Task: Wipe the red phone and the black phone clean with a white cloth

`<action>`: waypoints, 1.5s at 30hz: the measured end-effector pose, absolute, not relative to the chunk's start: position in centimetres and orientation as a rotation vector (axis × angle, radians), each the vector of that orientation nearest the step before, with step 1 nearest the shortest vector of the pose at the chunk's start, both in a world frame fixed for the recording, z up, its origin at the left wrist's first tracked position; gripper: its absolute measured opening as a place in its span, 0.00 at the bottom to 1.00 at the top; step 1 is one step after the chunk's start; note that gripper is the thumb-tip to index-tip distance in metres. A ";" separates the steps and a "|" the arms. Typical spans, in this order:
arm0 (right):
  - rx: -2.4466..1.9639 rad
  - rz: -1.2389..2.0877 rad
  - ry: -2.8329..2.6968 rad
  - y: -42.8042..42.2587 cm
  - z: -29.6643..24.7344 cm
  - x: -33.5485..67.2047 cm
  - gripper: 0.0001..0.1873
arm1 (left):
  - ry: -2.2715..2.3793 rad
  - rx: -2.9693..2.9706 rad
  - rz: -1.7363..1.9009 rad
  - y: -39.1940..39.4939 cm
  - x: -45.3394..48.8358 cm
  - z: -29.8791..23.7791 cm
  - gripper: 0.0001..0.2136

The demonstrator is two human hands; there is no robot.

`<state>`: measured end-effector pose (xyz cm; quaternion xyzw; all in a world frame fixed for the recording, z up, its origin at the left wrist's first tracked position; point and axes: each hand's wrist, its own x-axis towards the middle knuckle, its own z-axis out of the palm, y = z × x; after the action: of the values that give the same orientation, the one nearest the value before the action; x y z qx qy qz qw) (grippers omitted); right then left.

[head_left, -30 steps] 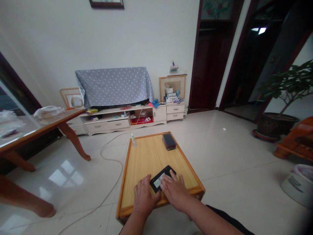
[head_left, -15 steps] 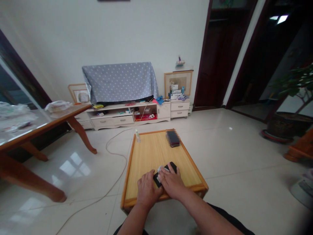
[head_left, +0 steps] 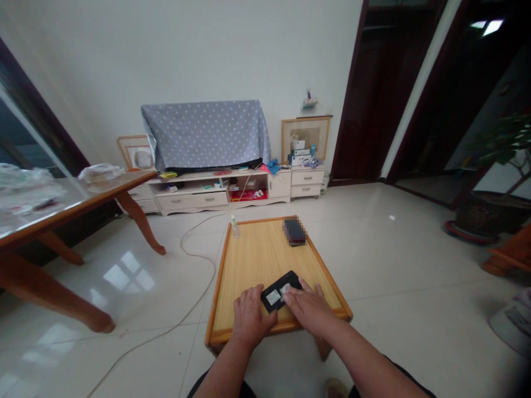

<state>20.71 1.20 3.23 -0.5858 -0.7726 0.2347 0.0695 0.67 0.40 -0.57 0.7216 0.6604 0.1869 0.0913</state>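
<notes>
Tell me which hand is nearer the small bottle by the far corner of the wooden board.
Left. The left hand lies at the board's near edge, below the small bottle; the right hand is farther off to the right, fingers on the black handheld device.

Right hand (head_left: 309, 309) now farther right

Single head-worn camera, facing forward and down, close above left hand (head_left: 249, 318) and right hand (head_left: 309, 307).
</notes>
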 end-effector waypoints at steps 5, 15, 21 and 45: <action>-1.887 0.623 -2.259 1.2 3.0 20.5 0.33 | 1.947 2.159 0.540 0.4 0.5 -0.6 0.30; -1.931 0.577 -2.215 1.0 2.8 20.0 0.30 | 1.991 2.125 0.483 0.1 1.3 1.1 0.28; -1.790 0.584 -2.300 -0.1 2.4 18.8 0.30 | 1.997 2.136 0.501 0.2 1.2 0.4 0.26; -1.880 0.590 -2.167 1.6 2.6 17.9 0.32 | 1.977 2.177 0.614 0.7 0.0 -2.6 0.33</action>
<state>17.87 1.60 2.59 -0.6384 -0.7356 0.2003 0.1061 0.03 0.71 -2.62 0.7230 0.6565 0.2040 0.0688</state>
